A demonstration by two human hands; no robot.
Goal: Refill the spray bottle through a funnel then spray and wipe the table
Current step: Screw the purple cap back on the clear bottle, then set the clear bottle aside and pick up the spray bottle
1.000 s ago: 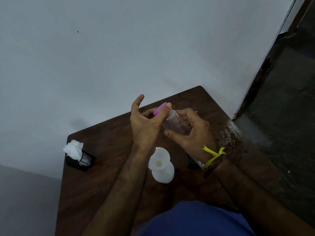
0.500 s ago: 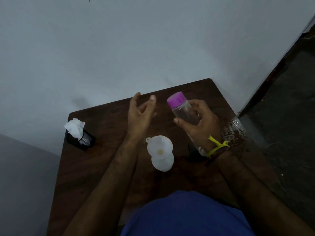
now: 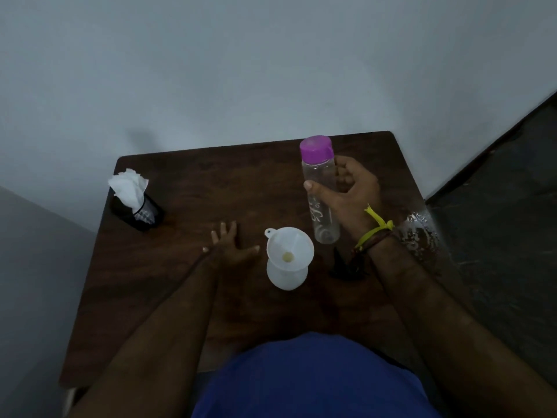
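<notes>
Spray bottle [image 3: 287, 274], white and squat, stands on the dark wooden table [image 3: 211, 188] just in front of the torso, with a white funnel [image 3: 290, 248] seated in its neck. Spray head is off; a dark shape beside the bottle on the right could be it, too dim to tell.

Right hand [image 3: 346, 194] is wrapped around a clear water bottle [image 3: 319, 191] with a purple cap [image 3: 316, 148], thumb across the front, fingers behind. Bottle held roughly upright, clear of the tabletop, beyond the funnel and slightly right. Cap appears on. Contents not readable — looks near empty, but cannot be sure.

Left hand [image 3: 232, 248] lies flat on the table with fingers spread, holding nothing, near the funnel's left side but not touching it.

Further out: a black mesh holder [image 3: 138, 211] stuffed with white tissue [image 3: 128, 185] at the far left corner, well apart. Something clear and glinting sits at the right table edge behind the right wrist.

Risks, as judged:
- Funnel and spray bottle are unsupported — a nudge from the water bottle or wrist could tip both.
- Pouring fast would likely back up in the narrow funnel stem and spill over the rim.
- Loose cap could drop if tilted.
</notes>
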